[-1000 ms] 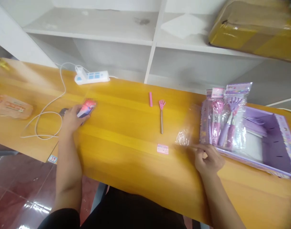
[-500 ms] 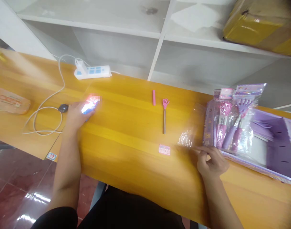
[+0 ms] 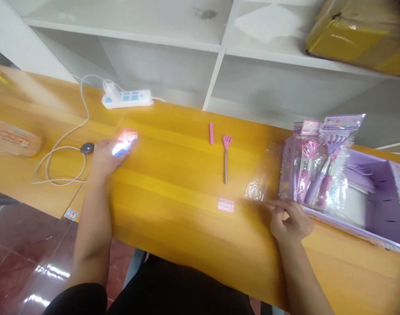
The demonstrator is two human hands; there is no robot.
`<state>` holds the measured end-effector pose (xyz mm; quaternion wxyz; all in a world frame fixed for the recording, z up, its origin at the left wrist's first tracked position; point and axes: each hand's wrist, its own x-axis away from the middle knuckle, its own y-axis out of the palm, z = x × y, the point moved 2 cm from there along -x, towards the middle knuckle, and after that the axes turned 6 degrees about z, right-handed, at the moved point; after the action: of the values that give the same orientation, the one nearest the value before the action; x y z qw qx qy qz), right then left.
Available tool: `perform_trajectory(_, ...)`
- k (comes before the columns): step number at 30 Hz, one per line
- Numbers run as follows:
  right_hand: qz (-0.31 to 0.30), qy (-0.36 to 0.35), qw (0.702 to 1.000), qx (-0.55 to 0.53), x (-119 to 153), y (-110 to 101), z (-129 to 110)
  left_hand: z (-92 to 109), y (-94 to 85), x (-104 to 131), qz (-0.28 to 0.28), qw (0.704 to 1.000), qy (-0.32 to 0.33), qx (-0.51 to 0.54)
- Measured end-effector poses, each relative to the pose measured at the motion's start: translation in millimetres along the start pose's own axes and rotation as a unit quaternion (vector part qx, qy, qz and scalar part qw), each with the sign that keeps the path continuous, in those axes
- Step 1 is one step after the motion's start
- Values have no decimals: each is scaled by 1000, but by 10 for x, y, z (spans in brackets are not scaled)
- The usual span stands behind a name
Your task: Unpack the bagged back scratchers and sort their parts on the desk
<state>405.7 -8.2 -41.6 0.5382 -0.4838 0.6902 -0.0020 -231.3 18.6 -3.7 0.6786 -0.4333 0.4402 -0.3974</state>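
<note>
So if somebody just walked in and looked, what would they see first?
Probably the shiny pink and purple toy packs standing at the near end of a purple box on the right of the yellow table. Next, the little pink rake lying alone in the middle, with a small pink stick beside it. On the left, the left hand rests on a lit-up phone, while the right hand pinches a clear wrapper.

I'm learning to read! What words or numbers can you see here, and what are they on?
"37": small sticker at the table's near edge, read with some doubt.
Phone in the left hand: screen blurred, unreadable.
Pink label on the table: too small.
Orange packet: red print blurred.
Purple toy packs beyond the right hand: header print unreadable.
</note>
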Motion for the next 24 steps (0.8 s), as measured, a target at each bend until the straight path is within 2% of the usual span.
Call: perform_trajectory(24, -14, 1, 1000, 0, -48, -3, -27, 54, -37, -8, 20, 1000, -9, 11)
